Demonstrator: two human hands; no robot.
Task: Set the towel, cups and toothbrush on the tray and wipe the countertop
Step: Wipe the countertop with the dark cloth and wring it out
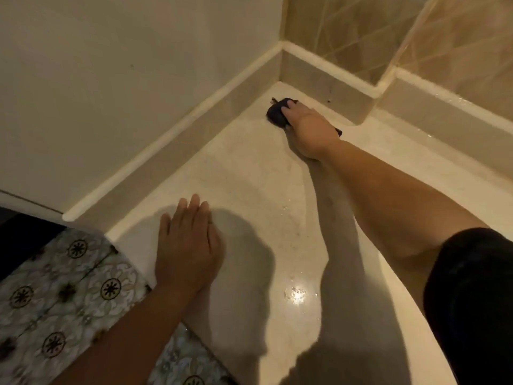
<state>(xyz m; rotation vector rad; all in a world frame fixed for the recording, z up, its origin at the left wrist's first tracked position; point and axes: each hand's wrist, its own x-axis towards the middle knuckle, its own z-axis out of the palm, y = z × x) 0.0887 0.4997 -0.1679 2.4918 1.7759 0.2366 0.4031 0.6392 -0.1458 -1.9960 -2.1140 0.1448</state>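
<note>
Pressing a dark crumpled cloth (277, 113) onto the pale glossy stone countertop (249, 168).
Right hand (308, 129) clasps it, fingers curled over; left hand (188, 245) lies flat, empty, well nearer.

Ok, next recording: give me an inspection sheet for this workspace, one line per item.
Surface: pale glossy stone countertop, wet droplets near the glare spot.
Job's things: dark crumpled wiping cloth in the far corner; tray, cups, toothbrush not in view.
Clutter: nothing seen.
Grip: right hand pressing on the cloth; left hand flat and open on the countertop edge.
Cables: nothing seen.
Surroundings: cream wall on the left, beige tiled wall behind, floral patterned floor tiles below.
</note>
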